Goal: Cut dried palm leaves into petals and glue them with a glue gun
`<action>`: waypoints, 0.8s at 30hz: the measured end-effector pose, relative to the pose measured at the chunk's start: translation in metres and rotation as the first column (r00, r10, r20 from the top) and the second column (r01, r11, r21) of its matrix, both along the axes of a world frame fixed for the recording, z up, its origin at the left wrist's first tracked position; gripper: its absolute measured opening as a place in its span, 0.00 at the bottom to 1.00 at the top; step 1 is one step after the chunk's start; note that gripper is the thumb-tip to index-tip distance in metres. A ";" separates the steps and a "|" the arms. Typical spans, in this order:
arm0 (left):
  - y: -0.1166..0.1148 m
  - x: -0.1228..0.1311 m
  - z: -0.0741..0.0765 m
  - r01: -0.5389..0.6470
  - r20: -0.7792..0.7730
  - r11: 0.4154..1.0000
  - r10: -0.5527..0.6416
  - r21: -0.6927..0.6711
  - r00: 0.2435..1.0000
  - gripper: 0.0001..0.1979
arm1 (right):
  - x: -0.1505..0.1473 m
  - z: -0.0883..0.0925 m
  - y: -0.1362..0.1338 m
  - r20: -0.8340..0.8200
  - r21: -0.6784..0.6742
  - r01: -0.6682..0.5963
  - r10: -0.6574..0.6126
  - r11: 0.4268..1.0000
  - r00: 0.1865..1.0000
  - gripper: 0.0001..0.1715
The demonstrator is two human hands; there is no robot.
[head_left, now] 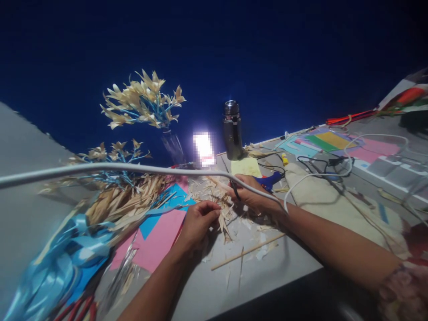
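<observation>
Item: pale husk strip [217, 183], slender, at the fingertips of the right hand, above the middle of the grey table [261, 276].
Right hand [250, 197]: closed around a dark-handled tool [236, 191], apparently scissors; blades not clearly visible.
Left hand [202, 220]: thumb and forefinger pressed together, just beside the husk scraps [226, 223]; whether anything is pinched cannot be told.
Adjacent: one thin stick [247, 252], lying flat nearer the wearer; pink paper [158, 238] and blue paper [150, 228], left; yellow paper [245, 167], beyond the right hand, before a dark metal flask [232, 133], upright; blue tool [270, 181], partly hidden.
Outlying: husk bundle [117, 200]; blue ribbon [55, 263], heaped; husk flowers [143, 100] in a clear vase [172, 147].
Hazards, as judged: the dry strip may split if gripped or bent hard; a blade closing close to the fingers may nick them; the white cable [100, 167], crossing the right forearm in view, may snag should it touch the arm.
Markings: no brand, label or writing legible.
</observation>
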State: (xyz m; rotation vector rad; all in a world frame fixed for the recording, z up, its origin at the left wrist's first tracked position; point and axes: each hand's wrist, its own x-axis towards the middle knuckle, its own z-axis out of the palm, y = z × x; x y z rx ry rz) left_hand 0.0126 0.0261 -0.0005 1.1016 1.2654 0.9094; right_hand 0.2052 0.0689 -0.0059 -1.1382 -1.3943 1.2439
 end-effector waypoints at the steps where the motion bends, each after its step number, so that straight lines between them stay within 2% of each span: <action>1: 0.001 0.000 -0.001 -0.003 0.002 1.000 0.003 0.013 1.000 0.06 | -0.001 -0.001 0.000 -0.014 -0.003 0.004 -0.004 1.000 1.000 0.14; 5: 0.006 -0.002 -0.010 -0.044 -0.009 0.984 0.046 0.175 0.999 0.11 | -0.006 -0.008 0.000 -0.118 -0.058 -0.038 0.031 0.998 0.993 0.14; 7: 0.007 -0.002 -0.012 -0.075 0.050 0.977 0.066 0.202 0.997 0.13 | -0.010 -0.010 -0.005 -0.138 -0.075 -0.089 0.078 0.993 0.987 0.13; 9: 0.006 -0.001 -0.013 -0.088 0.214 0.990 0.063 0.107 0.975 0.13 | -0.015 -0.011 -0.011 -0.139 -0.082 -0.134 0.122 0.988 0.983 0.12; 11: 0.003 0.001 -0.014 -0.067 0.390 0.997 0.071 -0.025 0.918 0.13 | -0.021 -0.010 -0.019 -0.140 -0.091 -0.190 0.177 0.978 0.974 0.12; 13: 0.002 0.004 -0.015 -0.043 0.474 0.995 0.082 -0.093 0.876 0.13 | -0.025 -0.008 -0.025 -0.170 -0.115 -0.241 0.220 0.964 0.961 0.14; 15: 0.002 0.004 -0.016 -0.033 0.489 0.994 0.078 -0.100 0.869 0.13 | -0.026 -0.007 -0.028 -0.208 -0.128 -0.257 0.228 0.958 0.951 0.14; 21: 0.007 -0.001 -0.012 -0.086 0.526 0.993 0.119 -0.087 0.842 0.16 | -0.020 -0.005 -0.023 -0.157 -0.091 -0.190 0.174 0.978 0.972 0.12; 24: 0.004 0.001 -0.009 -0.051 0.532 0.996 0.084 -0.077 0.843 0.19 | -0.020 -0.003 -0.024 -0.205 -0.088 -0.171 0.150 0.981 0.967 0.13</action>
